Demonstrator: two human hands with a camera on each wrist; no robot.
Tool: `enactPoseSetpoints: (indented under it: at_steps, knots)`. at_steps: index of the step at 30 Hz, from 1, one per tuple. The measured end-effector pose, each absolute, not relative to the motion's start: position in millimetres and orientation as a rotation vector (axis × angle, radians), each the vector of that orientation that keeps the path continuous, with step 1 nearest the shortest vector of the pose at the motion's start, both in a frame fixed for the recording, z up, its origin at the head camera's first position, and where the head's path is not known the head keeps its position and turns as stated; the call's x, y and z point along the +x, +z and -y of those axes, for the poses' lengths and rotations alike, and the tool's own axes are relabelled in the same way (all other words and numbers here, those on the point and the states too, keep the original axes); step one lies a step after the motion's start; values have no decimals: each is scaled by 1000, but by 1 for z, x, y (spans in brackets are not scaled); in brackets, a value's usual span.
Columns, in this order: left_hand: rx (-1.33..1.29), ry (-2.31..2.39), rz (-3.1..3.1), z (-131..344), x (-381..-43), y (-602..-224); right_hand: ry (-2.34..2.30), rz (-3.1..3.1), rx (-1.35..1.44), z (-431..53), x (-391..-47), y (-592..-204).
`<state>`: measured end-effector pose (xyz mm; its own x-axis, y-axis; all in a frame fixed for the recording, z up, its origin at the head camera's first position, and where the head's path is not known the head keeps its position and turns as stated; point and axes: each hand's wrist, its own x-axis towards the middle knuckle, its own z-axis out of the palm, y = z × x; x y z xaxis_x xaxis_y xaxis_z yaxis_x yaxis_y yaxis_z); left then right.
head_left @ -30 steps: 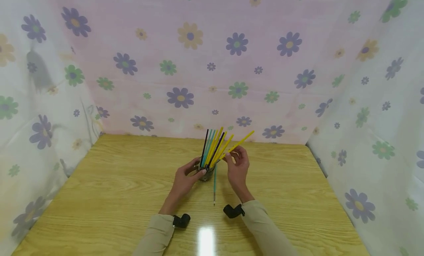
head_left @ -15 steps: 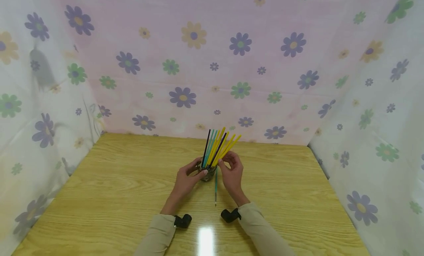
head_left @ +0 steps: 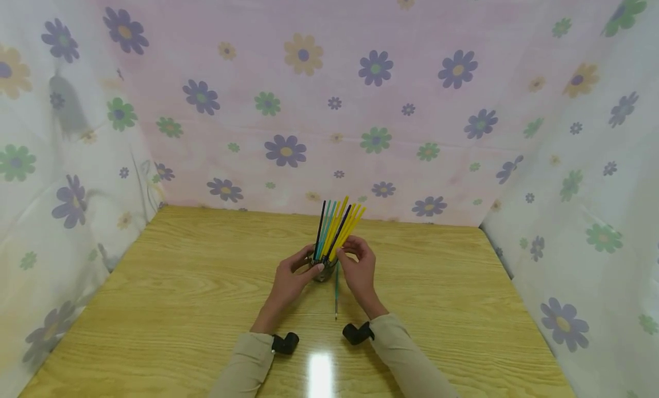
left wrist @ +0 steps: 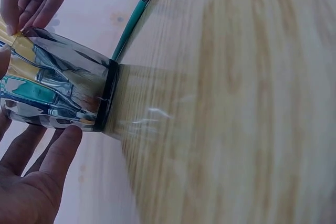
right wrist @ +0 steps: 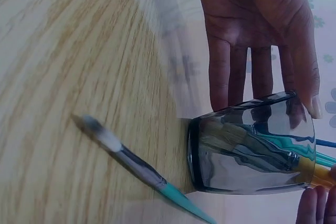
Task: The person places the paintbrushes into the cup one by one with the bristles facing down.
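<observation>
My left hand (head_left: 290, 279) holds a smoky glass (right wrist: 252, 153), its fingers along the side and thumb at the rim. The glass stands upright on the table, bristle ends of several paintbrushes down inside it. Their yellow, teal and dark handles (head_left: 337, 229) fan out above the rim. With thumb and fingertips, my right hand (head_left: 360, 272) pinches a yellow-handled paintbrush (head_left: 355, 226) right at the rim on the right side. One teal paintbrush (right wrist: 139, 166) lies on the table beside the glass, bristles pointing toward me.
The wood-grain table (head_left: 195, 295) reaches back to a flowered curtain (head_left: 329, 89), which also hangs at both sides. Black wrist cameras (head_left: 285, 343) sit at both sleeve cuffs. A bright light reflection shows near the table's front.
The right hand has moved down and left, bringing the yellow paintbrush from a wide slant into the glass among the others. The left hand keeps its hold on the glass.
</observation>
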<state>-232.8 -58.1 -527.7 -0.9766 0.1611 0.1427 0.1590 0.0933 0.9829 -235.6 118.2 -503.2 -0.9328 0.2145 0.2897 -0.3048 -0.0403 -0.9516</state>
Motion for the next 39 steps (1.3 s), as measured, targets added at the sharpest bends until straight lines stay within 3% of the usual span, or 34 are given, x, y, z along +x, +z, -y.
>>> enactPoseSetpoints:
  at_steps: [20,30,39]
  knots:
    - [355,2100,-2325,58,-233,-529,2016,1924,59,-126,-231,-513]
    - [332,2090,-2331,59,-231,-527,1962,1926,209,-137,-227,-517]
    - [310,2078,-2321,58,-233,-528,1940,2309,6,-151,-227,-517]
